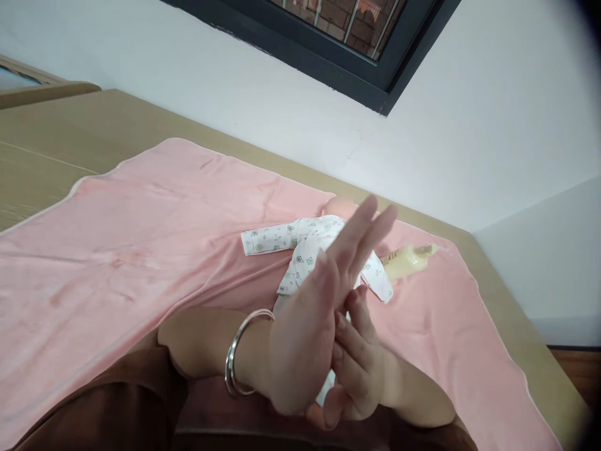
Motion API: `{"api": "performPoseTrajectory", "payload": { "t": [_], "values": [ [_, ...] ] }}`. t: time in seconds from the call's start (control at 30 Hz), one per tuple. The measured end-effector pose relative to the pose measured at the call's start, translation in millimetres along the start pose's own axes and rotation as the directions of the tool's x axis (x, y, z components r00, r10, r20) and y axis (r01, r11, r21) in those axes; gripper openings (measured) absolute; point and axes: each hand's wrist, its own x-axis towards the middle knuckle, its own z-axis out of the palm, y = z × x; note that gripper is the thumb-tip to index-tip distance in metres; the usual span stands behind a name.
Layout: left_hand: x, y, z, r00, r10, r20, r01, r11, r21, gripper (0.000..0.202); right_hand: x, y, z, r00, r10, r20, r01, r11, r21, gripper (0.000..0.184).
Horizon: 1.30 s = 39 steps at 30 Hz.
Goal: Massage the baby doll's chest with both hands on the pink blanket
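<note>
My left hand (305, 338), with a silver bangle (230, 357) at the wrist, is raised with its fingers stretched out, pointing up and away. My right hand (359, 369) presses against its palm side with bent fingers; no object shows between them. Just beyond the hands, a baby doll (339, 207) lies on a pink blanket (154, 225). It wears a white long-sleeved top (312, 241) with a small print, one sleeve spread out to the left. My hands hide much of its body.
A pale yellow, translucent bottle-like container (407, 260) lies on the blanket, right of the doll. Under the blanket is a wooden tabletop (126, 119), its far edge along a white wall (225, 94). A dark-framed window (357, 69) is above.
</note>
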Motion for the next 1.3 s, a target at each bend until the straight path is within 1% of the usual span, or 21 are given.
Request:
{"api": "performPoseTrajectory", "payload": {
  "t": [0.03,0.1,0.17,0.23,0.3,0.37,0.43,0.5,0.57,0.6,0.73,0.77,0.8,0.83,0.93,1.0,1.07,1.17,1.2,1.23,1.3],
  "values": [
    [8,0,-1.9,0.998,-0.009,-0.06,0.005,0.998,-0.064,0.056,7,-1,-3,1.0,0.0,0.008,0.0,1.0,0.012,0.084],
    [28,-8,-2.6,0.991,-0.011,-0.131,-0.011,0.986,-0.164,0.061,14,2,-5,0.996,0.087,0.02,-0.088,0.995,0.048,0.078],
    [52,-30,-1.8,0.977,0.048,-0.206,-0.073,0.991,-0.115,0.055,15,14,-1,0.977,0.211,-0.028,-0.208,0.975,0.079,0.065],
    [77,-63,-2.3,0.951,0.095,-0.295,-0.116,0.992,-0.056,0.043,13,35,8,0.922,0.372,-0.109,-0.362,0.927,0.097,0.05],
    [100,-103,-5.4,0.925,0.075,-0.373,-0.077,0.997,0.008,0.036,10,61,22,0.81,0.573,-0.125,-0.563,0.82,0.106,0.043],
    [117,-140,-10.9,0.93,-0.048,-0.363,0.073,0.996,0.056,0.03,7,86,36,0.717,0.696,0.036,-0.696,0.713,0.091,0.045],
    [125,-169,-17.1,0.919,-0.092,-0.384,0.139,0.985,0.097,0.027,3,108,47,0.711,0.686,0.158,-0.696,0.718,0.013,0.049],
    [128,-185,-22.2,0.914,-0.052,-0.403,0.125,0.98,0.156,0.025,-3,126,51,0.726,0.642,0.245,-0.649,0.758,-0.066,0.05],
    [127,-192,-25.5,0.913,-0.001,-0.407,0.092,0.975,0.203,0.026,-10,141,50,0.712,0.636,0.296,-0.636,0.764,-0.109,0.049],
    [126,-193,-26.5,0.913,0.017,-0.408,0.081,0.972,0.222,0.026,-14,147,49,0.689,0.658,0.306,-0.656,0.744,-0.124,0.049],
    [124,-193,-27.1,0.898,0.051,-0.437,0.077,0.96,0.27,0.03,-19,150,48,0.5,0.835,0.232,-0.798,0.547,-0.251,0.063],
    [124,-193,-26.8,0.894,0.055,-0.445,0.075,0.961,0.268,0.03,-18,145,50,0.463,0.863,0.201,-0.813,0.504,-0.29,0.066],
    [124,-194,-26.5,0.891,0.053,-0.452,0.073,0.963,0.258,0.03,-16,139,52,0.451,0.875,0.177,-0.813,0.484,-0.323,0.067],
    [124,-194,-26.1,0.887,0.044,-0.459,0.076,0.968,0.24,0.029,-14,133,54,0.465,0.868,0.174,-0.797,0.496,-0.345,0.066],
    [125,-192,-25.4,0.871,-0.045,-0.489,0.116,0.986,0.117,0.026,-8,125,57,0.584,0.759,0.288,-0.684,0.651,-0.328,0.057],
    [125,-189,-25.0,0.86,-0.102,-0.501,0.137,0.99,0.033,0.023,-8,133,55,0.605,0.72,0.34,-0.664,0.692,-0.284,0.052],
    [126,-185,-24.5,0.857,-0.12,-0.501,0.139,0.99,0.001,0.023,-11,146,52,0.548,0.786,0.286,-0.74,0.615,-0.272,0.052],
    [125,-180,-23.5,0.854,-0.126,-0.504,0.149,0.989,0.006,0.024,-15,152,53,0.38,0.916,0.127,-0.861,0.401,-0.314,0.064],
    [125,-179,-23.3,0.851,-0.128,-0.51,0.152,0.988,0.005,0.025,-14,149,56,0.35,0.932,0.096,-0.869,0.361,-0.338,0.066],
    [124,-179,-23.1,0.848,-0.131,-0.514,0.152,0.988,-0.001,0.025,-12,143,58,0.354,0.931,0.092,-0.858,0.362,-0.363,0.066],
    [124,-179,-23.2,0.845,-0.137,-0.517,0.143,0.989,-0.027,0.023,-6,132,62,0.45,0.878,0.163,-0.787,0.476,-0.393,0.061]
  ]
}}
